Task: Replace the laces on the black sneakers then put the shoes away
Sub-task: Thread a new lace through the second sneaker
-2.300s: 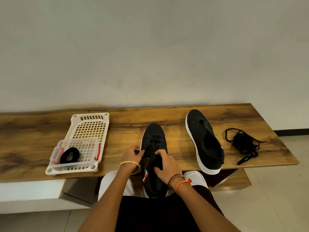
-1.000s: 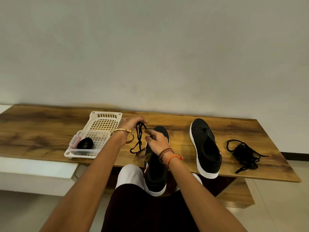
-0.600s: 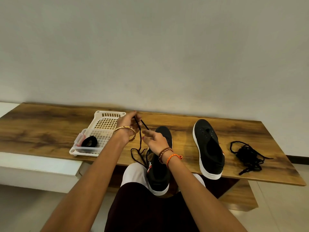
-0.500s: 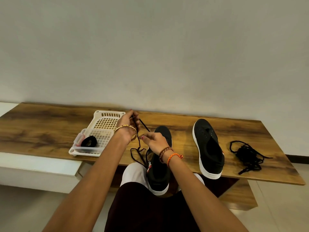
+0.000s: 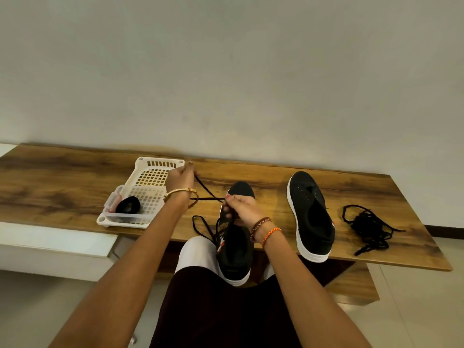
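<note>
**Lace drawn between two hands above the near sneaker**

The left hand pinches one end of a black lace, its grip pressed together on it above the white basket. The right hand pinches the same lace at the eyelets of the near sneaker, which overhangs the wooden surface onto the lap. The second sneaker lies to the right, unlaced, beside a loose lace pile.

Two sneakers, one basket
</note>
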